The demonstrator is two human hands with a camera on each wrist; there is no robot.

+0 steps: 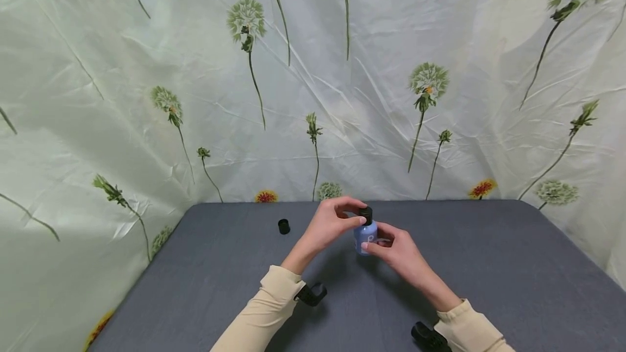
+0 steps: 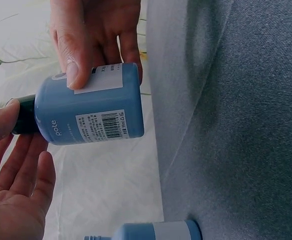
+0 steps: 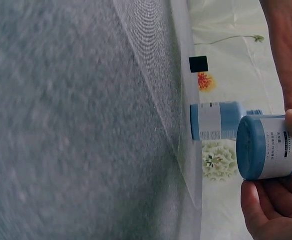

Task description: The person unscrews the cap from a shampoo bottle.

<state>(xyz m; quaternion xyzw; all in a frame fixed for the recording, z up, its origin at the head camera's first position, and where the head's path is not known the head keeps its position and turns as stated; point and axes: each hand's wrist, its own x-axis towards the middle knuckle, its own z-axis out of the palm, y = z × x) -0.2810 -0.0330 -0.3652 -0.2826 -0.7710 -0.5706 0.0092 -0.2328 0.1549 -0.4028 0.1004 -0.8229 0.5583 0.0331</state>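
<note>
A small blue bottle [image 1: 365, 239] with a black cap [image 1: 365, 214] is held upright just above the grey table [image 1: 195, 287]. My left hand [image 1: 353, 212] pinches the cap from above and the left. My right hand [image 1: 383, 243] grips the bottle's body from the right. In the left wrist view the bottle [image 2: 91, 107] shows a barcode label, the right thumb [image 2: 73, 65] lies across it, and the left thumb [image 2: 1, 122] sits on the cap [image 2: 23, 115]. The right wrist view shows the bottle's base [image 3: 265, 147].
A second blue bottle [image 3: 218, 121] stands uncapped on the table behind the held one, also at the lower edge of the left wrist view [image 2: 150, 231]. A loose black cap [image 1: 283, 226] lies at the back left. A flower-print sheet [image 1: 146, 124] walls in the table.
</note>
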